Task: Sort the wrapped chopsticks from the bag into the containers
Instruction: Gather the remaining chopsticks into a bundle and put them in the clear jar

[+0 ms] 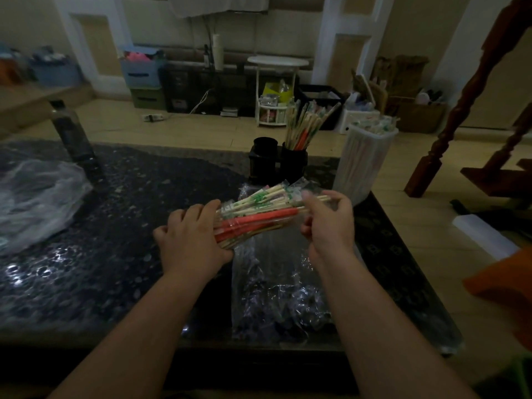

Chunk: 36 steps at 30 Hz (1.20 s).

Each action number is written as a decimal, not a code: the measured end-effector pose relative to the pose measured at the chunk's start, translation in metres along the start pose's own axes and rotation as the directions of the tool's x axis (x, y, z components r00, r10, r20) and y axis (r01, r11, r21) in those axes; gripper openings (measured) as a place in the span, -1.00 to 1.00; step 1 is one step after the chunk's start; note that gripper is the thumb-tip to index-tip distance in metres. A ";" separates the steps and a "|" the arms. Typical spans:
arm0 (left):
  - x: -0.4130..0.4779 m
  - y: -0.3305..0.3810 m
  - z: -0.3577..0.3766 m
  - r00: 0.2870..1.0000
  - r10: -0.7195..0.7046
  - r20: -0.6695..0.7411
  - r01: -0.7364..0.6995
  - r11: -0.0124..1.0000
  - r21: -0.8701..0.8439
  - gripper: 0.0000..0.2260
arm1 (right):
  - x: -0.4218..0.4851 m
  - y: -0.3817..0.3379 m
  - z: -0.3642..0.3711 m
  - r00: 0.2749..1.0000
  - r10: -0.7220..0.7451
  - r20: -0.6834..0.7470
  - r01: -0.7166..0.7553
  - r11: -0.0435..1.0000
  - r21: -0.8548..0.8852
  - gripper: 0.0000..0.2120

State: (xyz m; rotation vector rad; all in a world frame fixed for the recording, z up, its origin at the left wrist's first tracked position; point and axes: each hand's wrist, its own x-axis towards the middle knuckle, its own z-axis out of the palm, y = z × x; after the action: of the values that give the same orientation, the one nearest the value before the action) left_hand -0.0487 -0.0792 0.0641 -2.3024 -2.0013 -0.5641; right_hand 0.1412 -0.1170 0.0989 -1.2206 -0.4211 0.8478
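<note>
Both forearms reach forward over the near edge of the table [115, 240], backs of the hands up; left hand [193, 237] has fingers curled round the near-left end of the bundle of wrapped chopsticks [259, 214], thumb side hidden under it; right hand [328, 223] is raised a little, fingers and thumb bent and pinching the far-right end; image slightly blurred at the right fingertips. Bundle is held above the table's right half, long axis running left to right, right end tilted away and upward toward the black holder [264, 159]; red and green-printed wrappers visible. Clear bag [276, 289] lies flat below the bundle, reaching toward the near edge. Tall translucent container [365, 159] stands at the right edge, beside the holder. Second plastic bag [34, 203] lies crumpled by the left edge.
</note>
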 end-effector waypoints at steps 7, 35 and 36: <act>0.000 0.001 0.003 1.000 0.010 -0.012 -0.009 1.000 0.012 -0.14 | 0.009 0.017 0.000 0.939 -0.258 0.230 0.338 0.821 -0.460 -0.91; 0.002 0.000 0.000 0.992 -0.095 0.080 0.101 0.993 -0.066 -0.13 | -0.004 0.038 -0.032 0.804 0.553 0.219 0.383 -0.199 -0.902 -0.75; 0.003 0.000 0.000 0.992 -0.094 0.083 0.100 0.992 -0.073 -0.13 | -0.004 0.043 -0.032 0.814 0.555 0.169 0.356 -0.247 -0.901 -0.64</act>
State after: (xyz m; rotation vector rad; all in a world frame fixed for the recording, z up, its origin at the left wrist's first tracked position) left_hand -0.0483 -0.0766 0.0653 -2.3158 -2.1747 -0.5746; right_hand 0.1463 -0.1370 0.0492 -2.6400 -1.9309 0.9790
